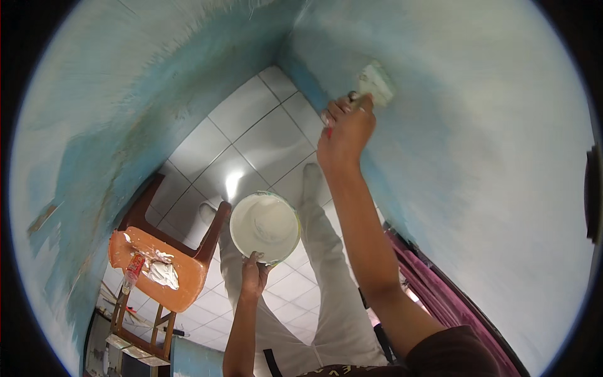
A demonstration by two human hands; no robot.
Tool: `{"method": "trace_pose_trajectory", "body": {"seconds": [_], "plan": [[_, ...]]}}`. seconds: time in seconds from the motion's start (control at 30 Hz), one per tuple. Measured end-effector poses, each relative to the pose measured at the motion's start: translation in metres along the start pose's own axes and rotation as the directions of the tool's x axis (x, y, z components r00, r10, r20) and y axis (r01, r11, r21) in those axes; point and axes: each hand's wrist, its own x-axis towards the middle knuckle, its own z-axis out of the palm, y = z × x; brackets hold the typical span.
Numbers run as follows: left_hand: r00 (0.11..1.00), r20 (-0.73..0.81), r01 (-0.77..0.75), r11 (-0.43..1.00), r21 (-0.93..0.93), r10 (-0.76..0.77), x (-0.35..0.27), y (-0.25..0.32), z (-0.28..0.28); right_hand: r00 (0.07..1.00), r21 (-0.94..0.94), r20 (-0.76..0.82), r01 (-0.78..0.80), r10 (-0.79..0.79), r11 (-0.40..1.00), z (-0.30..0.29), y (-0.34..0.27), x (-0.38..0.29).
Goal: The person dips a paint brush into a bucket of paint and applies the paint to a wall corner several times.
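Note:
My right hand (348,122) grips a wide paintbrush (375,82) by its handle, and the white-coated bristles meet the blue wall (424,127) on the right, near the corner. White paint covers much of that wall in uneven patches. With its thumb over the rim, my left hand (256,275) holds a round bucket (264,226) in front of my legs. Pale paint lies inside the bucket and coats its walls.
An orange-brown plastic chair (188,278) stands at the left, bearing a clear bottle (133,271) and a crumpled white cloth or paper (162,274). Behind it is a wooden frame (162,330). A pink curtain (438,287) hangs at lower right. White tiles (256,122) cover the floor.

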Motion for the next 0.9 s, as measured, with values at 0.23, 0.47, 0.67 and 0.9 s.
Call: {"method": "trace_pose_trajectory", "body": {"seconds": [0.23, 0.47, 0.67, 0.9], "plan": [[0.998, 0.061, 0.018, 1.0, -0.012, -0.018, -0.016, 0.019, 0.031, 0.938, -0.064, 0.166, 0.317, -0.303, 0.946, 0.044, -0.1, -0.104], [0.997, 0.08, -0.008, 1.0, -0.017, 0.009, -0.01, 0.027, 0.032, 0.931, -0.201, 0.056, 0.365, -0.361, 0.909, -0.013, -0.024, -0.007], [0.997, -0.071, -0.016, 1.0, -0.006, 0.016, 0.021, 0.018, 0.008, 0.984, -0.162, -0.086, 0.138, -0.153, 0.977, -0.083, 0.132, 0.113], [0.993, -0.115, -0.029, 0.998, 0.055, 0.035, 0.045, 0.018, -0.025, 0.977, -0.362, -0.2, -0.14, 0.07, 0.922, -0.125, 0.243, 0.188]]}}
